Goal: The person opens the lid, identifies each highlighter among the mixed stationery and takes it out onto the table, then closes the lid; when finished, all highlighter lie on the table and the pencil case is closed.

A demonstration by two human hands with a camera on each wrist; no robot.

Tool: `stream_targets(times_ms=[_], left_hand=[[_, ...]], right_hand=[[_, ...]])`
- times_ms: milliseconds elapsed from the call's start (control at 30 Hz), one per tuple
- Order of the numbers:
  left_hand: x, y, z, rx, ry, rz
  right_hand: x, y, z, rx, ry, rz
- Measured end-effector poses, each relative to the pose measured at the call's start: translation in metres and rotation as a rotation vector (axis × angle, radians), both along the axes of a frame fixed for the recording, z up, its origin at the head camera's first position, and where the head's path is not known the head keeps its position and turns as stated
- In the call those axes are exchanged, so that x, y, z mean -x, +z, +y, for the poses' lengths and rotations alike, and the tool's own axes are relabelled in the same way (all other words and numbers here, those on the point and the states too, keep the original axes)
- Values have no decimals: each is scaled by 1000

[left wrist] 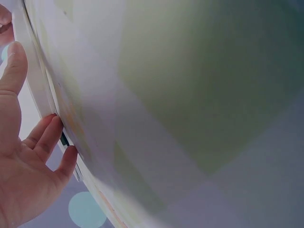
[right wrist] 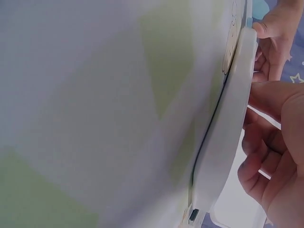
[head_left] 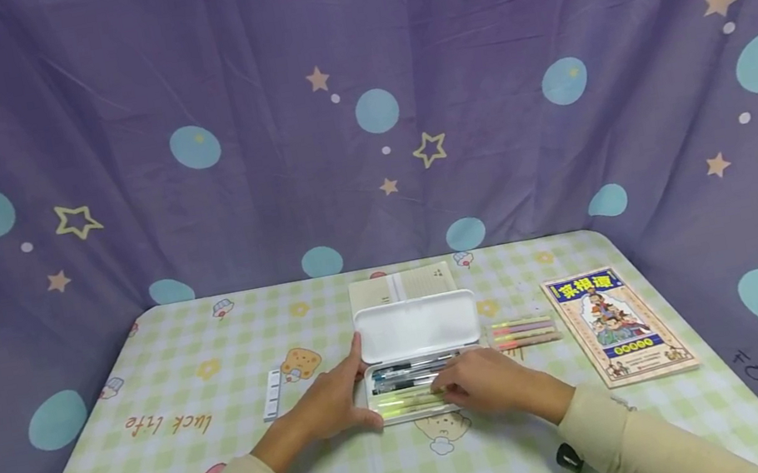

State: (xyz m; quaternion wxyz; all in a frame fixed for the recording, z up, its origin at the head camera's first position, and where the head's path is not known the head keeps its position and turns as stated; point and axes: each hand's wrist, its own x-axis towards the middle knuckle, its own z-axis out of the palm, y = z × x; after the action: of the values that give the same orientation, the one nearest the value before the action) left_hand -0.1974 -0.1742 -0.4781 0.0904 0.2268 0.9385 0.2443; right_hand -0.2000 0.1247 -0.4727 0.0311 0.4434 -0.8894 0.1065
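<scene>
A white pencil case [head_left: 416, 327] lies on the table with its lid tipped back. Inside it are several dark-capped pens [head_left: 396, 386] at the back and yellow-green highlighters [head_left: 409, 404] along the front. My left hand [head_left: 334, 396] rests against the case's left end, thumb at the front corner and fingers spread toward the hinge. In the left wrist view its fingertips [left wrist: 58, 121] touch the case's side. Over the right part of the tray, my right hand [head_left: 476, 380] reaches in with bent fingers [right wrist: 254, 142]. Its fingertips are partly hidden, and I cannot tell whether they grip a pen.
Right of the case lies a clear pack of coloured highlighters [head_left: 524, 332], with an illustrated book [head_left: 620, 325] farther right. A beige notebook [head_left: 400, 285] sits behind the lid. To the left is a small white segmented strip [head_left: 272, 395]. A purple curtain [head_left: 359, 37] surrounds the checkered table.
</scene>
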Motion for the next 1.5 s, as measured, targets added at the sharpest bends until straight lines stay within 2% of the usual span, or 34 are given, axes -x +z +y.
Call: stream_targets(times_ms=[167, 467, 733, 1067, 1167, 1300, 1500], left_hand=[[0, 0, -1, 3, -7, 6], [1, 1, -1, -25, -21, 4], [1, 0, -1, -5, 2, -10], [2, -2, -2, 3, -8, 7], [2, -2, -3, 1, -12, 6], [2, -3, -3, -10, -14, 7], [2, -3, -3, 1, -9, 11]], right_hand=[[0, 3, 0, 18, -19, -74], [1, 6, -2, 0, -18, -108], [3, 2, 0, 22, 31, -118], [2, 5, -2, 24, 2, -184], [1, 6, -1, -5, 17, -166], [-1, 7, 1, -30, 62, -92], [-1, 8, 9, 34, 64, -66]])
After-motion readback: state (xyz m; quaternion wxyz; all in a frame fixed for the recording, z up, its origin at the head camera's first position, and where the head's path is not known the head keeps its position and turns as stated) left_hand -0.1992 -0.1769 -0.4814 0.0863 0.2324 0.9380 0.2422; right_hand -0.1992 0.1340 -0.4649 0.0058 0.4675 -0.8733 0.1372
